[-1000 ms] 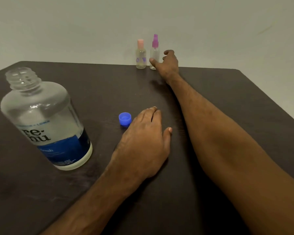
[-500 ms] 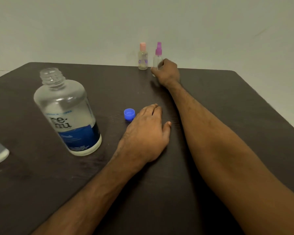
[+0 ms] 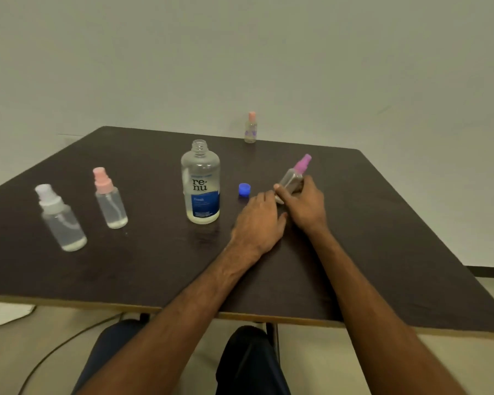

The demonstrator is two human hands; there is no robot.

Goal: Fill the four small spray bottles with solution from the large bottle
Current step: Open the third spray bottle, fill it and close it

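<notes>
Purple-capped spray bottle [image 3: 293,178] sits tilted in the right hand [image 3: 305,205], whose fingers [image 3: 308,183] curl round its body, right of the blue cap [image 3: 244,189]. The left hand [image 3: 257,220] lies flat on the worktop [image 3: 382,238], fingers together, near the uncapped large bottle [image 3: 200,186].

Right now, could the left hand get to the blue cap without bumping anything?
Probably yes. The left hand lies flat on the table, fingertips near the cap, nothing between them; the large bottle stands apart, further left.
</notes>
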